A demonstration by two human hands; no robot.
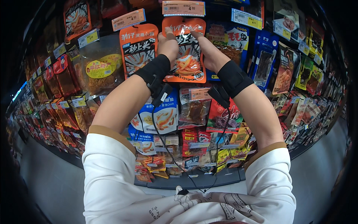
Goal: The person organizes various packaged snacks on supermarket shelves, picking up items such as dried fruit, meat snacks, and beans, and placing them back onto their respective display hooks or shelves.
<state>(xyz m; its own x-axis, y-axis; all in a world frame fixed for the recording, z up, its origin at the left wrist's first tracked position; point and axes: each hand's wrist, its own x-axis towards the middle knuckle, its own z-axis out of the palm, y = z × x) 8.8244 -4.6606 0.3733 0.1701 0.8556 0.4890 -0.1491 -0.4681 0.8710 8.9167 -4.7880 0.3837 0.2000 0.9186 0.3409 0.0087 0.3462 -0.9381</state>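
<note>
Both hands are on an orange and black snack pouch (188, 60) with a picture of small fish strips, upright below a price tag (183, 8). My left hand (169, 44) grips its upper left side, thumb on the front. My right hand (209, 51) is at the opposite side, thumb near the top corner; its other fingers are hidden. A matching orange pouch (138, 51) hangs just left of my left hand. Behind my right hand is a blue snack bag (237, 42). Whether the held pouch is still on its hook is hidden.
Snack bags cover the curved store rack on both sides. Below my wrists hang blue and white pouches (160, 114) and a red bag (223, 117). Black cables (165, 142) run from my wristbands down to my shirt. The rack's dark base (193, 180) stands on grey floor.
</note>
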